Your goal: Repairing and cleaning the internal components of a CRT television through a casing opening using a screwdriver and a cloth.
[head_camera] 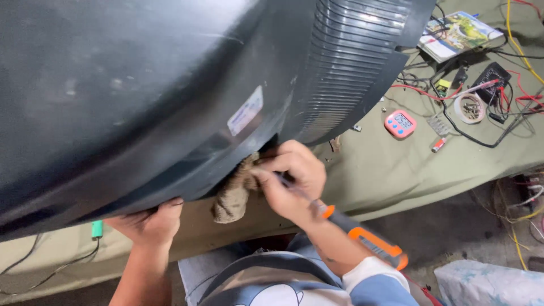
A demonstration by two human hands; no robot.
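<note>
Workbench cloth (374, 170), olive green and creased, fills the right of my view, draped over the front edge of the bench and hanging toward a dusty concrete floor (447, 226). A large black plastic housing (141, 96) with a ribbed vent panel (351, 62) rests tilted on it, covering most of the left and centre. I see my left hand (150, 222) curled under the housing's lower rim, fingers hidden beneath the edge, so it grips the shell from below. My right hand (292, 178) is closed around an orange-and-grey screwdriver (362, 238), its handle running back along my wrist and its tip lost at the rim where the hand meets the housing (I cannot tell what the tip touches). The same fingers pinch a tan rag (232, 195) that hangs from the rim just beside the hand. Farther back on the cloth, well apart from both hands, lie a pink digital timer (400, 124), a roll of tape (470, 108) holding small screws, a black meter (492, 75) with red and black leads, a colourful booklet (456, 34) and a tangle of wires (422, 85). A green plug (97, 228) dangles on a cable at the bench's front, left of my left hand. A pale patterned bag (490, 283) sits on the floor at lower right
</note>
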